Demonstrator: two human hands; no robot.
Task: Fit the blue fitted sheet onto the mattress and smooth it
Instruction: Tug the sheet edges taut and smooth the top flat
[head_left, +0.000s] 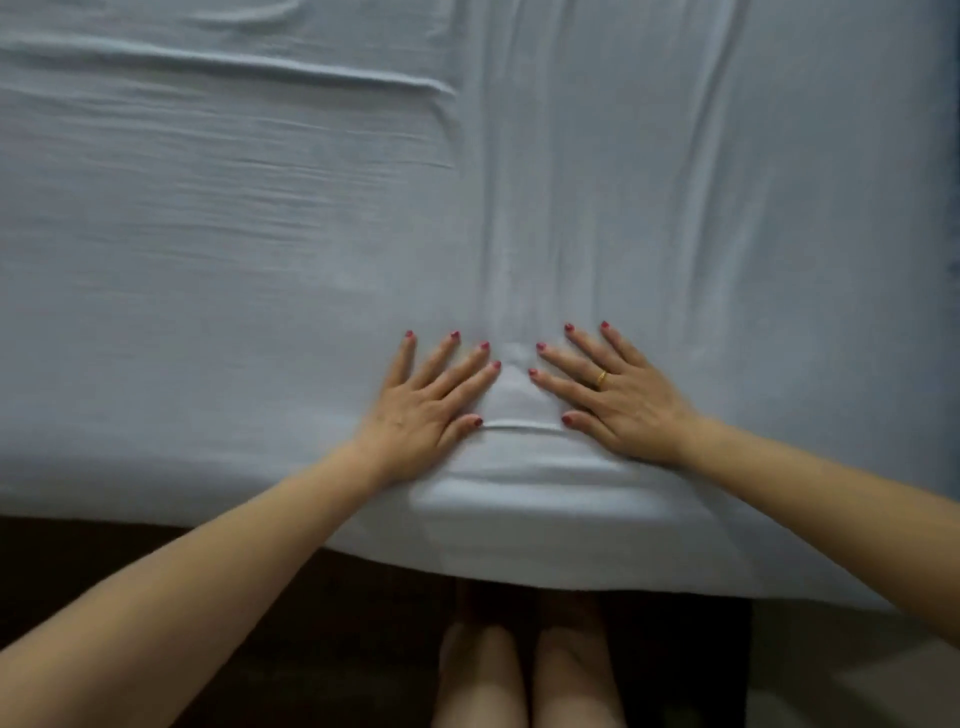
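Bare knees (524, 675) at the bottom edge, close against the dark bed base (260, 597). Both forearms reach up from the lower corners onto the bed.

Blue fitted sheet (260, 234): pale blue, soft crinkled weave, covers the whole mattress top and wraps over the near edge (519, 540), where it hangs in a smooth rounded lip.

Left hand (431, 400): flat, palm down, fingers straight and spread, pressing the sheet; gripping nothing. Right hand (618, 395): same, flat and splayed, gold ring (601, 378) on one finger. Red nail polish on both. Index tips angle toward each other with a narrow gap between.

Fabric between the hands is bunched: a short ridge (522, 427) runs thumb to thumb. Long lengthwise creases (524, 182) fan away from the fingertips. Two horizontal folds (234, 67) sit upper left. Left half shows fine crosswise rippling; right side is smoother.
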